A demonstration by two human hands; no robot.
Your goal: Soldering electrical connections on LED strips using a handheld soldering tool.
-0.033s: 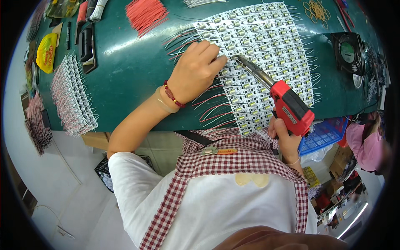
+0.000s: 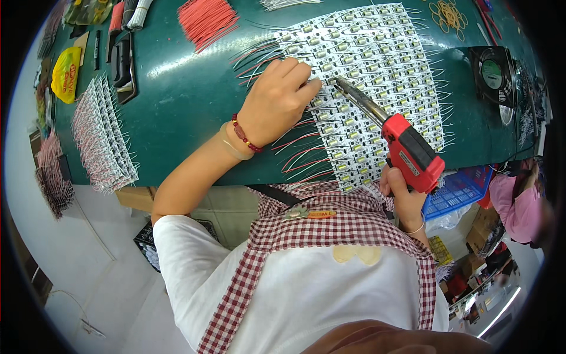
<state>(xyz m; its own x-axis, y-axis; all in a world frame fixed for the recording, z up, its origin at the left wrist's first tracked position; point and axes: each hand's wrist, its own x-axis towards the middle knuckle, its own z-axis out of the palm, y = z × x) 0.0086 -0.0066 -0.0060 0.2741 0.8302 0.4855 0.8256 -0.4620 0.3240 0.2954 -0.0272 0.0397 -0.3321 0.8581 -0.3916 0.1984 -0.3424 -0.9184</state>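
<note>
Head view — one soldering gun (image 2: pixel 414 154) wrapped in right hand (image 2: pixel 407 199); left hand (image 2: pixel 277 99) curled over many boards (image 2: pixel 386 76) — hold unclear.

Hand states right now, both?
Left hand: curled at the circuit-board panel; can't tell if gripping.
Right hand: closed on the red soldering gun.

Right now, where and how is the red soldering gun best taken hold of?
Probably by the thick red body, from the near side, where the right hand holds it: this bulky end lies nearer the person, while the slim metal barrel points away, tip at the circuit boards.
</note>
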